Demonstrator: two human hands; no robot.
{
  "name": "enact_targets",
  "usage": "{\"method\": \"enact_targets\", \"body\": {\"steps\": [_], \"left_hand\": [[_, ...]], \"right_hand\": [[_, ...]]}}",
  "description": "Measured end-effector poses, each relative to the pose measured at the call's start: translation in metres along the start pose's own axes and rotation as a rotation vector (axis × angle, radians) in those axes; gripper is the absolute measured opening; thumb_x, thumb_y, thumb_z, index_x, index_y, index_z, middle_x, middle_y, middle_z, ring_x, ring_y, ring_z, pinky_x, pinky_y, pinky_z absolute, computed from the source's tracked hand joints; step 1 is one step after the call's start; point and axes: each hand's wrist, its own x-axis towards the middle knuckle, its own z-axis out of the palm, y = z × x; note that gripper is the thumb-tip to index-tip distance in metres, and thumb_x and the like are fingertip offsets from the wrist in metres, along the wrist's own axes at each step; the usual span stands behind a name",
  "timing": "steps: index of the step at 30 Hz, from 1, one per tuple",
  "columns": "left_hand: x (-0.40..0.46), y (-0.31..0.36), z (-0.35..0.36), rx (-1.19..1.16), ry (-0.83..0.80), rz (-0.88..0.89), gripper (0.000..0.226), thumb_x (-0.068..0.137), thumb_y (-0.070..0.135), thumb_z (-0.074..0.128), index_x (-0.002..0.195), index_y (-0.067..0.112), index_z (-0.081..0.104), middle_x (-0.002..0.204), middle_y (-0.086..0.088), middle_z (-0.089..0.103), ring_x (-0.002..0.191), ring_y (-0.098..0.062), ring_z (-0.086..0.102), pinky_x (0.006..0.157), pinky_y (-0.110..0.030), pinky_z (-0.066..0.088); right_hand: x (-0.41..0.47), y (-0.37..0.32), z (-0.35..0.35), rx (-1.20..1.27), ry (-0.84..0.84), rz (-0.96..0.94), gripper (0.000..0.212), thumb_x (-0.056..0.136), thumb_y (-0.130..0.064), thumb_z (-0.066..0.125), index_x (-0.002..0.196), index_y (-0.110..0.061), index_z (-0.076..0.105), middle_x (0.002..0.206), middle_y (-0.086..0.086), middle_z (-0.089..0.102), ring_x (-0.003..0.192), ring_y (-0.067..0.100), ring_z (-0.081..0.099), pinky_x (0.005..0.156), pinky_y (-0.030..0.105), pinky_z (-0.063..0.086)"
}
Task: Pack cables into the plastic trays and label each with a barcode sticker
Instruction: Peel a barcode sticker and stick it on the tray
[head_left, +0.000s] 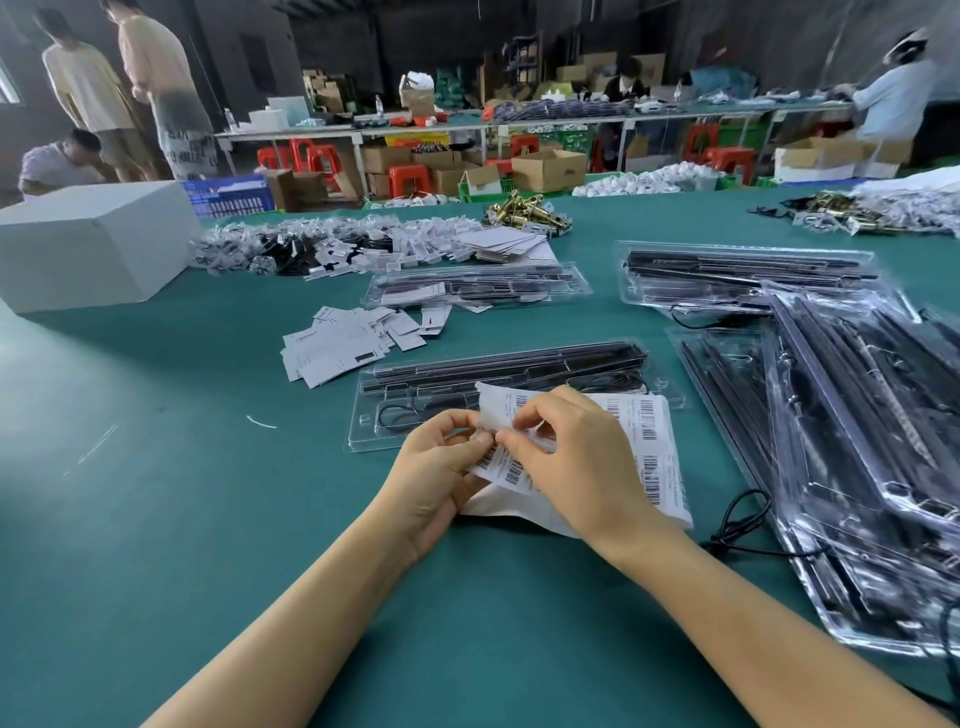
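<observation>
A white sheet of barcode stickers (647, 447) is held over the green table (156, 467), just in front of me. My left hand (436, 467) grips its left edge. My right hand (566, 457) pinches the sheet near its middle, thumb and forefinger together on one sticker. Right behind the sheet lies a clear plastic tray (498, 374) holding black rods and a coiled black cable. Part of that tray is hidden by the sheet and my hands.
A stack of filled clear trays (857, 467) covers the right side, with a loose black cable (737, 525) beside it. Two more trays (478, 286) (737, 275) lie farther back. White cards (348, 338) lie at centre left, a white box (88, 244) at far left. People work at tables behind.
</observation>
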Motion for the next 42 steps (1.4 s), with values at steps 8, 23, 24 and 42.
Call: {"method": "enact_targets", "body": {"steps": [8, 23, 24, 42], "left_hand": [[0.000, 0.001, 0.000, 0.030, -0.009, 0.045, 0.015, 0.091, -0.012, 0.048, 0.091, -0.001, 0.057, 0.068, -0.008, 0.067, 0.063, -0.015, 0.067, 0.056, -0.021, 0.054], [0.003, -0.006, -0.003, 0.114, 0.030, 0.082, 0.018, 0.092, -0.010, 0.050, 0.089, 0.006, 0.058, 0.074, -0.004, 0.069, 0.071, -0.018, 0.068, 0.061, -0.026, 0.055], [0.003, -0.007, -0.004, 0.181, 0.055, 0.100, 0.017, 0.093, -0.008, 0.051, 0.092, 0.008, 0.058, 0.077, -0.004, 0.069, 0.075, -0.022, 0.068, 0.065, -0.031, 0.056], [0.001, -0.016, -0.006, 1.074, 0.103, 0.415, 0.032, 0.088, 0.013, 0.057, 0.116, 0.029, 0.061, 0.089, 0.005, 0.063, 0.084, -0.015, 0.057, 0.082, -0.034, 0.049]], "right_hand": [[0.005, 0.001, -0.008, 0.362, -0.076, 0.227, 0.019, 0.076, -0.022, 0.080, 0.066, -0.031, 0.068, 0.065, -0.012, 0.067, 0.063, -0.002, 0.061, 0.057, 0.008, 0.044], [0.018, 0.013, -0.018, 0.804, -0.180, 0.704, 0.010, 0.078, -0.011, 0.077, 0.071, -0.016, 0.074, 0.062, -0.004, 0.066, 0.054, 0.005, 0.055, 0.047, 0.016, 0.043], [0.018, 0.014, -0.019, 0.787, -0.156, 0.703, 0.010, 0.080, -0.010, 0.075, 0.072, -0.016, 0.073, 0.059, -0.004, 0.065, 0.052, 0.004, 0.055, 0.046, 0.015, 0.043], [0.024, 0.021, -0.043, 0.541, 0.393, 0.301, 0.007, 0.089, -0.021, 0.065, 0.086, -0.025, 0.070, 0.078, -0.006, 0.072, 0.075, 0.012, 0.070, 0.071, 0.025, 0.055]]}}
